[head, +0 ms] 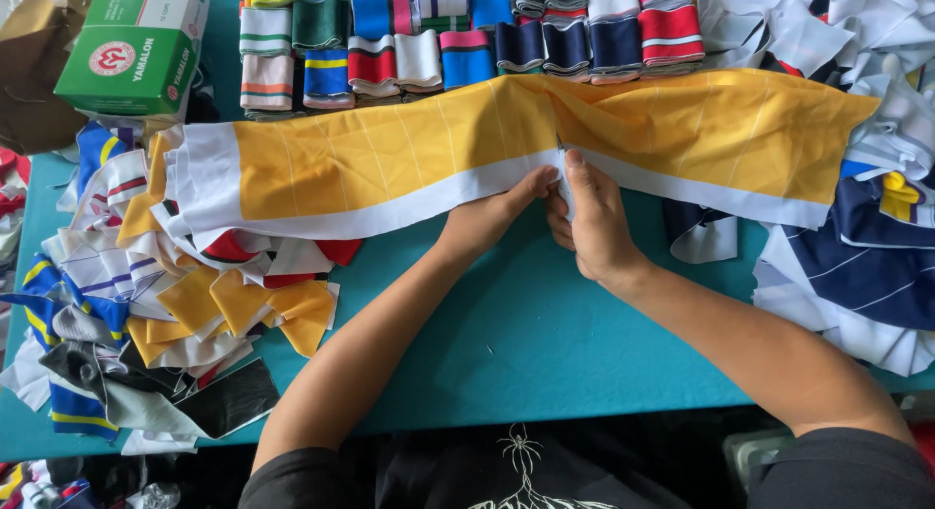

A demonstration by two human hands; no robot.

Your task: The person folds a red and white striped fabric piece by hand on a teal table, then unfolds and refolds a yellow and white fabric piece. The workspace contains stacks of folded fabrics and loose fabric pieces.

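Pinching the white border of the long yellow fabric strip [438, 153] stretched across the teal worktop [516, 334], I see my left hand [492, 217] and right hand [589, 222] meet at its middle, fingers clamped on the cloth, seemingly to keep that edge taut.

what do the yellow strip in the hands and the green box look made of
Yellow strip: soft woven or knit fabric, matte, judging by its folds and creases, with a white band along its edge. Green box: likely printed cardboard, slightly glossy, with crisp folded edges.
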